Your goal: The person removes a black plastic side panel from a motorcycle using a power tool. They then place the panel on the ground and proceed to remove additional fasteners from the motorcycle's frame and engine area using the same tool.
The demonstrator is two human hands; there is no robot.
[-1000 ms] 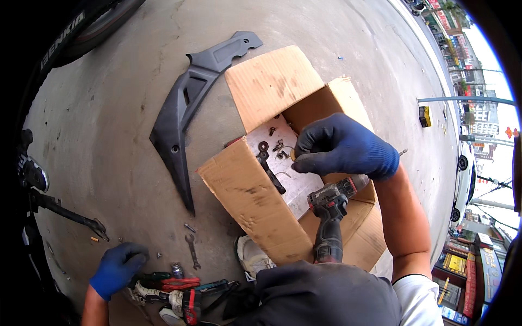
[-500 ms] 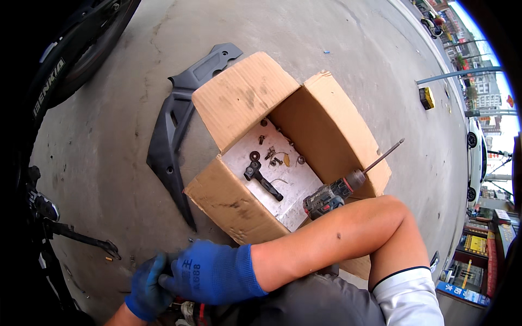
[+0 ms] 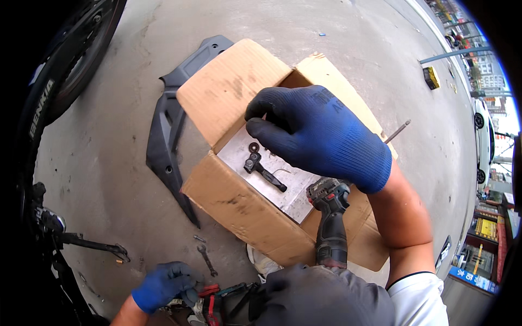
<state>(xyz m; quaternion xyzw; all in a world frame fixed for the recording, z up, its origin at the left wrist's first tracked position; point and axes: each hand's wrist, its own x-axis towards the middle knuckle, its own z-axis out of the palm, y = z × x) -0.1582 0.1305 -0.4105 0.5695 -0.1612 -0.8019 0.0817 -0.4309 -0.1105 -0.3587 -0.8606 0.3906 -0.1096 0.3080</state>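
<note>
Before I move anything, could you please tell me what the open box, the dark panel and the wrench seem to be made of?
The open box looks like dull brown cardboard, from its creased, smudged flaps. The dark panel is probably matte moulded plastic, given its even surface and shaped recesses, though painted metal is possible. The wrench seems bare metal, perhaps steel, from its dull grey look.

**Soft daylight inside a black fisheye rim**

Diffuse daylight brightens the concrete ground (image 3: 375,60), while the sky (image 3: 504,84) at the far right washes out nearly white. Shade gathers inside the cardboard box (image 3: 244,212), and the wheel (image 3: 89,60) on the left sinks toward black. The right hand (image 3: 321,136) looks crisp; the left hand (image 3: 166,285) shows slight blur at the fingertips. Fisheye distortion bends the right side, where the storefronts (image 3: 486,228) appear small and soft.
</note>
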